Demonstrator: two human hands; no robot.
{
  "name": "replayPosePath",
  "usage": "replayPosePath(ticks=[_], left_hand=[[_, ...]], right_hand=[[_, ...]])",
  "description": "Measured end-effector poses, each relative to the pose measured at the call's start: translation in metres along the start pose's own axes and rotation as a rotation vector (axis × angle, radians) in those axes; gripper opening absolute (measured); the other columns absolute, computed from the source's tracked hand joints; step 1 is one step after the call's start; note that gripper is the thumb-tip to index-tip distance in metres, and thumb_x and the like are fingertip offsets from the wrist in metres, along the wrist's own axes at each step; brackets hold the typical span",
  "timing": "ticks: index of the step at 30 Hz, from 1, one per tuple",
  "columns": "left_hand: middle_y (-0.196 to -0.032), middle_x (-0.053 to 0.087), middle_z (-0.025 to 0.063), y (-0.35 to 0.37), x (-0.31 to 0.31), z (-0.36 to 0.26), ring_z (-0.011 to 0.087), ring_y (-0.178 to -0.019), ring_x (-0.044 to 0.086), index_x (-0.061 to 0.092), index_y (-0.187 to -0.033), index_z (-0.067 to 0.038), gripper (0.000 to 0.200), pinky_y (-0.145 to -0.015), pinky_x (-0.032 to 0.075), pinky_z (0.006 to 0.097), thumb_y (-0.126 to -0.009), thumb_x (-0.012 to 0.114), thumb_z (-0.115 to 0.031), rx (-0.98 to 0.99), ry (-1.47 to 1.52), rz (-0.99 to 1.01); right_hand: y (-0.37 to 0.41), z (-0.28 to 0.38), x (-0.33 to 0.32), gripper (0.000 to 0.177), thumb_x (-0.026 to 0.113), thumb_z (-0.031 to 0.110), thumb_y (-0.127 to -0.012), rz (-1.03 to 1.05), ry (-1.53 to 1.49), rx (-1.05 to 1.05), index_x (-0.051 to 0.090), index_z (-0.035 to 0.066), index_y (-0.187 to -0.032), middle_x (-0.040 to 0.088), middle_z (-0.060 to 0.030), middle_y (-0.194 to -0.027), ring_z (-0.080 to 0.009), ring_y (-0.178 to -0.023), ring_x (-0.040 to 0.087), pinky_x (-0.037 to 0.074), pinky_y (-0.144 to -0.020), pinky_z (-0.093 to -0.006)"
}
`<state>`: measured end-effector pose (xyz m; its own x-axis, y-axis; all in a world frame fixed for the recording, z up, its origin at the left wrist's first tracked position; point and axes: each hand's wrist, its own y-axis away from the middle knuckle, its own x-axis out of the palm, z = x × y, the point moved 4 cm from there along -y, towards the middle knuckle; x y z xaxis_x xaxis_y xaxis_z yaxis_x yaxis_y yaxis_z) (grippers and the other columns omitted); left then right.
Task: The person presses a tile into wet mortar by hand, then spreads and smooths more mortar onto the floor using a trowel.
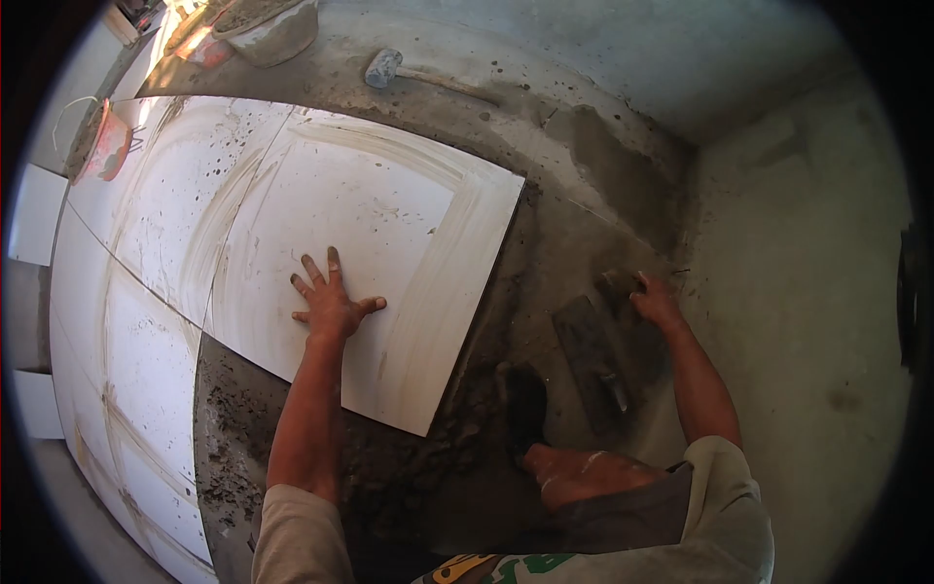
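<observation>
Head view: the left hand [333, 313] lies flat on the large white rectangular tile [389, 219]; the right hand [659, 302] is by the dark, flat, rectangular trowel [587, 352]

The tile sits in front of the person and to the left, over grey, rough mortar [467, 414], its outer long edge slanting away from the body and rightward. The left hand presses or rests near its middle, fingers splayed and clasping nothing. The right hand is beyond its right edge, well apart from it, so the left is much the nearer to the tile.

From the right fingers, the trowel lies leftward and back toward the body, its long axis running roughly away from the person with the far end tilted left. The right hand is clearly the nearer to it. A dark shoe [525, 404] stands between tile and trowel.

The right fingers are partly bent beside a dark, indistinct form [616, 282]; whether they grip it or merely hover cannot be told. The trowel's handle is dim, marked mainly by a pale glint. The left forearm covers part of the tile's near edge, and the grey, mud-smeared tub [277, 37] is cut off at the top.
</observation>
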<state>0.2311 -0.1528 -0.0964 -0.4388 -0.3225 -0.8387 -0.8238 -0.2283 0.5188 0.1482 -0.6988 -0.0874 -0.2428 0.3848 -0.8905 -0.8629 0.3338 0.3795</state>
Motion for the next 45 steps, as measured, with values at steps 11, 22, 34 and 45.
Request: replayPosePath(ticks=[11,22,34,45], left_hand=[[-0.16,-0.004,0.0178,-0.002,0.0,-0.003,0.0478,-0.145,0.0,0.007,-0.155,-0.026,0.127,-0.101,0.021,0.0779,-0.059,0.087,-0.05,-0.027,0.026,0.002],[-0.16,-0.003,0.0198,-0.003,0.004,0.0,0.0497,-0.144,0.003,0.009,-0.155,-0.026,0.124,-0.1,0.022,0.0784,-0.062,0.086,-0.051,-0.005,0.024,-0.023],[-0.159,0.001,0.0214,-0.009,0.015,0.012,0.0503,-0.144,0.003,0.01,-0.155,-0.027,0.121,-0.101,0.021,0.0783,-0.063,0.081,-0.062,0.044,-0.01,-0.084],[-0.159,-0.002,0.0214,-0.011,0.007,0.007,0.0523,-0.143,0.0,0.008,-0.155,-0.028,0.124,-0.102,0.022,0.0776,-0.061,0.082,-0.061,0.029,0.01,-0.07]], right_hand=[[0.009,0.021,0.0,0.06,0.067,0.025,-0.084,-0.25,0.113,-0.037,0.046,0.001,-0.135,0.047,-0.0248,-0.134,-0.0416,-0.128,0.042,0.035,-0.108,-0.0472],[0.074,0.029,0.002,0.054,0.066,0.023,-0.086,-0.181,0.121,-0.04,0.049,0.002,-0.133,0.048,-0.0235,-0.134,-0.0402,-0.127,0.044,0.037,-0.106,-0.0457],[0.151,0.063,0.033,0.046,0.067,0.021,-0.086,-0.151,0.054,-0.143,0.054,0.006,-0.128,0.051,-0.0197,-0.13,-0.0378,-0.118,0.052,0.043,-0.099,-0.0437],[0.135,0.069,0.04,0.042,0.068,0.021,-0.085,-0.146,-0.041,-0.009,0.058,0.004,-0.122,0.058,-0.0193,-0.116,-0.0352,-0.103,0.058,0.047,-0.09,-0.0425]])
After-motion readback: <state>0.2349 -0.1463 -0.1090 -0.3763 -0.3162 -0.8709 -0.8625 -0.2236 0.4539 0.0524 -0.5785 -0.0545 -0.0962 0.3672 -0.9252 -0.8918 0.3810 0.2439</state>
